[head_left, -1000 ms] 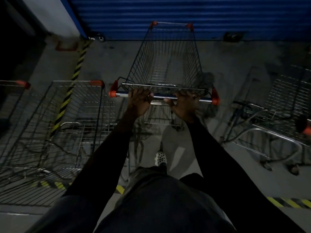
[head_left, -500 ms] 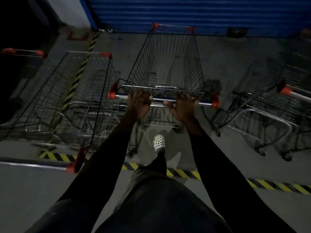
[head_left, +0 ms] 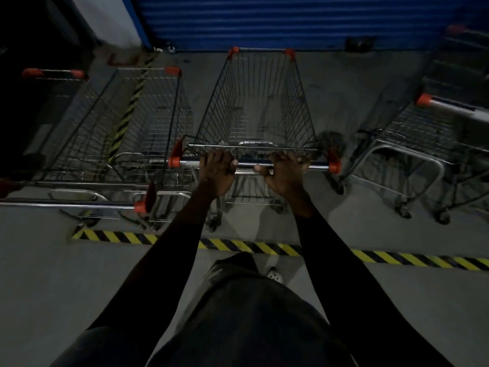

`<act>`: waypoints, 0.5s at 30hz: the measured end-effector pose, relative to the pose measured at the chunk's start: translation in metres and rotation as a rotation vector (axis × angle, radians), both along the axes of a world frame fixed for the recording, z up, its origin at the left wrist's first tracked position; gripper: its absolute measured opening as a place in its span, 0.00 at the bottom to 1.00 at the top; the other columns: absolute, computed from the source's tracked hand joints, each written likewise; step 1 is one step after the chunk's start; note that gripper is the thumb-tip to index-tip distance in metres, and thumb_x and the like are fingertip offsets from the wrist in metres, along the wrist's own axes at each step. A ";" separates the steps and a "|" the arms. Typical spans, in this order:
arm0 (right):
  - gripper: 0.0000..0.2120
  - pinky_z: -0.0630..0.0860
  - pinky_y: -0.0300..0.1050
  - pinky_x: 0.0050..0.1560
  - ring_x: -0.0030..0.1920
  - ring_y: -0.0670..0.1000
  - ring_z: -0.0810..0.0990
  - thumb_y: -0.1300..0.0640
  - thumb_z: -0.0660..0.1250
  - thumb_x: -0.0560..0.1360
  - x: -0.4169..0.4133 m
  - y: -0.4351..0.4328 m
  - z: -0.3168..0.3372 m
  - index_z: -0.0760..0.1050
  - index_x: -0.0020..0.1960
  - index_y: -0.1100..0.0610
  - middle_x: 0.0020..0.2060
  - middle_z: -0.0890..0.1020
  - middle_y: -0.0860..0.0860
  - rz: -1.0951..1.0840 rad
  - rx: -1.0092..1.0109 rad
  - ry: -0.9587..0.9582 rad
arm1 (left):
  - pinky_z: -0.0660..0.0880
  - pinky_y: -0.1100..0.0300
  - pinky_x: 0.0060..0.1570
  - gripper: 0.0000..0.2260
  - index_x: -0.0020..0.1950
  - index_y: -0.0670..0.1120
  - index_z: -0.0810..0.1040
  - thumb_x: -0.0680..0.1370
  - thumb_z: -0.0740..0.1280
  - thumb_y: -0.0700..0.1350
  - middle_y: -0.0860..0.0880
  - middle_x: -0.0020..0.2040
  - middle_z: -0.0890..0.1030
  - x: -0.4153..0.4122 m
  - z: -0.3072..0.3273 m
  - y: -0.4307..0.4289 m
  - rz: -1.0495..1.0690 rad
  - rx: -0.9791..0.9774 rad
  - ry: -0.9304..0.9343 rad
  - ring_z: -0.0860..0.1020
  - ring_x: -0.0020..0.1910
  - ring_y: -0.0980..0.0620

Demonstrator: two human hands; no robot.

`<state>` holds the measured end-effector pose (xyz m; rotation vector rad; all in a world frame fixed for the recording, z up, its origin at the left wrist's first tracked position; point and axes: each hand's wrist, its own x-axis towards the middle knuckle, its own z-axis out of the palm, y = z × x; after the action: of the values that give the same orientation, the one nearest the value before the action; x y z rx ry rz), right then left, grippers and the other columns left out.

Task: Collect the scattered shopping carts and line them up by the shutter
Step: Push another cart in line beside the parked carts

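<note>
Both hands grip the handle bar (head_left: 254,163) of the middle shopping cart (head_left: 258,102) — the left hand (head_left: 217,172) toward 9 o'clock on the bar, the right hand (head_left: 285,174) toward 3 o'clock, the fingers of each curled shut around the tube. The cart's nose points to 12 o'clock and stands near the blue shutter (head_left: 277,19). Another cart (head_left: 137,123) is just beside it at 9 o'clock and one more (head_left: 412,144) sits apart at 3 o'clock — a yellow-black floor stripe (head_left: 397,258) runs behind them.
</note>
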<state>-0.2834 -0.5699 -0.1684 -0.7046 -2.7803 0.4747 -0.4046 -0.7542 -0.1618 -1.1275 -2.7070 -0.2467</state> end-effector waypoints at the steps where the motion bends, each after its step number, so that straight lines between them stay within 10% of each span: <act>1: 0.37 0.70 0.70 0.63 0.62 0.61 0.76 0.25 0.51 0.75 0.005 -0.006 -0.002 0.82 0.60 0.52 0.55 0.85 0.53 0.005 -0.004 0.012 | 0.67 0.44 0.58 0.20 0.54 0.45 0.81 0.83 0.53 0.54 0.42 0.53 0.81 0.006 0.000 -0.006 0.005 0.001 -0.006 0.77 0.55 0.37; 9: 0.33 0.58 0.62 0.70 0.67 0.61 0.75 0.28 0.56 0.75 0.048 -0.057 0.014 0.82 0.63 0.51 0.61 0.83 0.52 -0.054 0.070 -0.025 | 0.62 0.44 0.62 0.24 0.56 0.45 0.80 0.83 0.48 0.56 0.41 0.56 0.80 0.043 0.004 -0.047 0.008 -0.022 -0.076 0.75 0.60 0.38; 15: 0.42 0.75 0.65 0.57 0.55 0.63 0.81 0.21 0.47 0.76 0.067 -0.073 -0.004 0.81 0.53 0.56 0.50 0.84 0.55 -0.031 0.022 0.066 | 0.65 0.42 0.63 0.24 0.57 0.44 0.81 0.82 0.49 0.55 0.42 0.55 0.81 0.067 0.007 -0.073 -0.017 0.009 -0.084 0.76 0.58 0.38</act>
<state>-0.2161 -0.6430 -0.1727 -0.7132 -2.7050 0.4517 -0.3373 -0.8271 -0.1549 -1.1632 -2.7667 -0.3153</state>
